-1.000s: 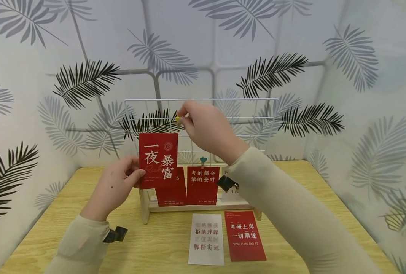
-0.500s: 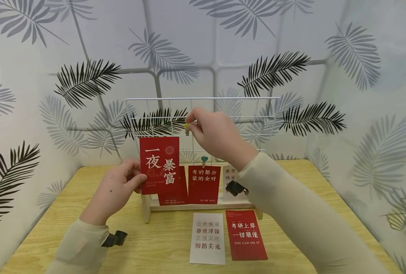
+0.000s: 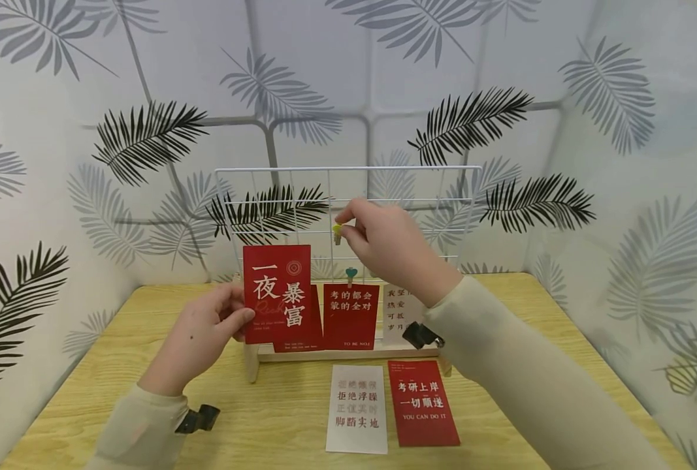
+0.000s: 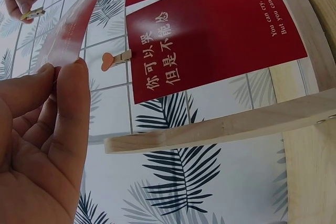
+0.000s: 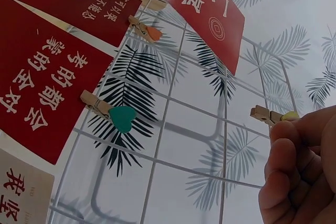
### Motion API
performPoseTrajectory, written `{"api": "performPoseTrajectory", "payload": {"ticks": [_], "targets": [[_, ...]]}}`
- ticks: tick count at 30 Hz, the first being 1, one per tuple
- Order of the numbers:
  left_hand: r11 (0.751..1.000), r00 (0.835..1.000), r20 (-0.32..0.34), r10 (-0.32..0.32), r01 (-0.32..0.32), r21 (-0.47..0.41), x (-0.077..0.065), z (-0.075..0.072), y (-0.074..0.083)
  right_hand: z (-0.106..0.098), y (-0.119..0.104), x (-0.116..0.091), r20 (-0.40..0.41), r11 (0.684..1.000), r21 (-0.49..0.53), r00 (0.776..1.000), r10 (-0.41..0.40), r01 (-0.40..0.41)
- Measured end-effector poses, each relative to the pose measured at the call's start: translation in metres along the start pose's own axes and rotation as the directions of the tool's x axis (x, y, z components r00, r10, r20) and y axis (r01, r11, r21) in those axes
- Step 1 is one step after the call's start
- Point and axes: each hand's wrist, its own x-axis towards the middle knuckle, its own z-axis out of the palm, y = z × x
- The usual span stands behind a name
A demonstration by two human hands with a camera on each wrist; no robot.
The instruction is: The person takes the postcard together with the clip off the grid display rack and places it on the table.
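Note:
My left hand (image 3: 192,336) pinches the left edge of a red card (image 3: 268,261) with white characters, held upright before the rack. The card hides part of another red card, seen whole-faced as a hanging card (image 4: 220,35) in the left wrist view, with an orange-heart clothespin (image 4: 116,60) at its edge. Between thumb and index finger, my right hand (image 3: 392,248) holds a small wooden clothespin (image 5: 265,115) with a yellow heart. It is apart from the held card, in front of the white wire grid rack (image 3: 348,169).
A teal-heart clothespin (image 3: 351,275) holds a red card (image 3: 349,326) on the rack. To its right hangs a white card (image 3: 394,326), partly behind my right arm. On the wooden table (image 3: 254,431) lie a white card (image 3: 356,437) and a red card (image 3: 424,431).
My right hand has moved right and down with the yellow-heart clothespin. The red card in my left hand has dropped slightly and shifted a little right.

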Motion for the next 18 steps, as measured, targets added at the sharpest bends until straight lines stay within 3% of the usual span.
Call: {"api": "performPoseTrajectory", "payload": {"ticks": [18], "targets": [[1.0,1.0,0.0,-0.023,0.023,0.004,-0.007,0.006,-0.005,0.006,0.022,-0.032,-0.038,0.999,0.024,0.999,0.036,-0.035]]}}
